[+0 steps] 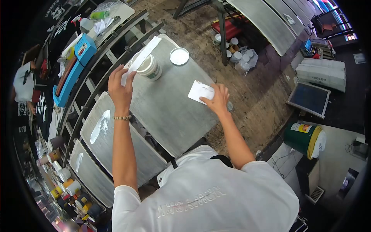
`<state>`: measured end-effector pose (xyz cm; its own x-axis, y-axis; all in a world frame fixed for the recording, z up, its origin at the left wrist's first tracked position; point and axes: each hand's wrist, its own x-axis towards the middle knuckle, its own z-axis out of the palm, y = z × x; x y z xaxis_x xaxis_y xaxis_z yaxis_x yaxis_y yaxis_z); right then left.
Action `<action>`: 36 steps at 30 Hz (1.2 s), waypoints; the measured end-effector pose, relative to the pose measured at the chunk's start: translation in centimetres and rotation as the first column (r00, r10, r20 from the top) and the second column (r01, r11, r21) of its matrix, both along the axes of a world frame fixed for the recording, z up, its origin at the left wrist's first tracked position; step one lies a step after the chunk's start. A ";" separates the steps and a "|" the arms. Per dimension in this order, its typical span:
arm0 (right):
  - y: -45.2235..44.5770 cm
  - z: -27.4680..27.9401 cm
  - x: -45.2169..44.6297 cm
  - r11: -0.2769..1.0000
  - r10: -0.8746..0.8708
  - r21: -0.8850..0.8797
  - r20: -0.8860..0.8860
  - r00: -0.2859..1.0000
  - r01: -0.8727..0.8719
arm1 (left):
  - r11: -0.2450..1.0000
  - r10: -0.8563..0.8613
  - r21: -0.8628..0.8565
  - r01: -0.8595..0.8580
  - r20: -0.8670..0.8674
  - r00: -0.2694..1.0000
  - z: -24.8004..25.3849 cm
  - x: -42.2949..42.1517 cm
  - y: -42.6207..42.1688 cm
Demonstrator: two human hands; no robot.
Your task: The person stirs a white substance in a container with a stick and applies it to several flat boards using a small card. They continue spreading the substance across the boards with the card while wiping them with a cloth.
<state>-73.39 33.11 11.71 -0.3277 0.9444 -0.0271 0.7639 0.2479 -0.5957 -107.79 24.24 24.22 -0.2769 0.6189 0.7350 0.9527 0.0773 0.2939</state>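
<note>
My left hand [121, 82] is closed around the lower end of a long white strip [146, 53], which slants across the top of an open white tub [148, 69]. The tub stands on a grey board [170, 112]. Over the board's right edge, my right hand [218, 96] pinches a white card [200, 92] between thumb and fingers. Dark smudges mark the card's upper edge. A round white lid [179, 56] lies on the board near its far end.
More grey boards [116, 135] with white smears lie at the left. Beyond them are a blue rack [68, 87] and many small containers. A green bucket [299, 135] and a flat screen [308, 99] are at the right. A person [24, 83] is at the far left.
</note>
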 end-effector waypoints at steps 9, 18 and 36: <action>0.5 0.2 2.1 0.988 0.092 -0.128 0.007 0.996 -0.090 | 0.763 -0.113 -0.413 0.498 0.672 0.731 -11.1 14.1 -5.2; -4.7 4.7 -1.1 0.672 -0.183 -0.622 -0.666 0.723 -0.402 | 0.989 0.095 -0.065 0.132 0.967 -0.237 -6.7 17.6 -8.7; -26.5 10.0 -13.9 0.479 0.104 -0.248 -0.936 0.335 -0.842 | 0.962 -0.163 0.268 -0.048 0.707 0.689 -1.8 10.1 -37.9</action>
